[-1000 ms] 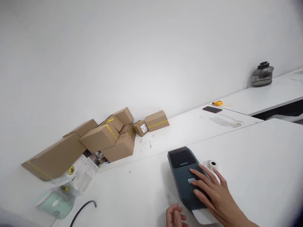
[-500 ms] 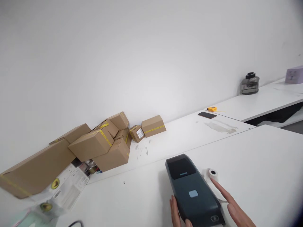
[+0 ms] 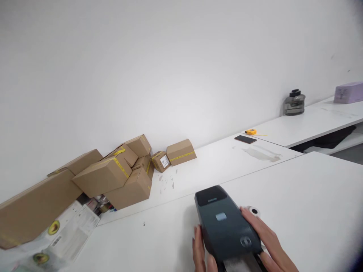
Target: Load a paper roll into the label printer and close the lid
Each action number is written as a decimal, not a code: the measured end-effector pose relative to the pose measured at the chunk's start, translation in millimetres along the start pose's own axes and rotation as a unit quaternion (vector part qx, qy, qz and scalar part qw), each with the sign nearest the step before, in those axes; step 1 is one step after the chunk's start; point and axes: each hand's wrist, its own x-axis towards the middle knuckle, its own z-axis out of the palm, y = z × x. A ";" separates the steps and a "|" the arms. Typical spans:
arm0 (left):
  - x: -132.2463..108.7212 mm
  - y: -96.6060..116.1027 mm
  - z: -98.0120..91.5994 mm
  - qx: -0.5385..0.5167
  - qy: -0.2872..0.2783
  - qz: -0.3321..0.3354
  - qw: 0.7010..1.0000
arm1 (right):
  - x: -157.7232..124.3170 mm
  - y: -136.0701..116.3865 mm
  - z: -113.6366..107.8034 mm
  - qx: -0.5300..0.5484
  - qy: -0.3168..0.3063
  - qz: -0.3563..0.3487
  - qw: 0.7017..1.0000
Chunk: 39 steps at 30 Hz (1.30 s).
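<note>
A dark blue-grey label printer (image 3: pixel 219 223) with a pale square button is on the white table in front of me. Its near end, at the bottom of the view, shows a greyish surface that I cannot make out well. My left hand (image 3: pixel 200 249) grips the left side, thumb at the near end. On the right side lies my right hand (image 3: pixel 266 236), its fingers along the edge and its thumb near the lower corner. Just beyond those fingers is a white paper roll (image 3: pixel 254 210) with a dark core, partly hidden by the hand.
Cardboard boxes (image 3: pixel 106 173) with yellow tape are piled at the left against the wall. In front lie clear packets with avocado pictures (image 3: pixel 53 227). A black phone (image 3: pixel 245 139) and a yellow tape measure (image 3: pixel 250 132) lie farther back, before a dark jug (image 3: pixel 295 104) and a purple box (image 3: pixel 348 93).
My right hand has moved from beside the paper roll onto the printer's right side. The printer has tilted, exposing more of its near end. My left hand stays on it; the view shifted slightly right.
</note>
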 end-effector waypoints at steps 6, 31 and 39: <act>69.7 59.9 22.7 -0.027 -0.025 -0.026 0.999 | 129.6 -27.4 0.3 -0.021 0.037 -0.169 0.985; 68.6 -6.7 31.9 0.196 -0.096 -0.026 0.976 | 218.0 -37.9 -1.1 -0.028 0.073 -0.097 0.992; 68.1 -4.4 32.3 0.275 -0.100 -0.069 0.954 | 155.0 -2.7 10.7 -0.141 -0.442 -0.104 0.880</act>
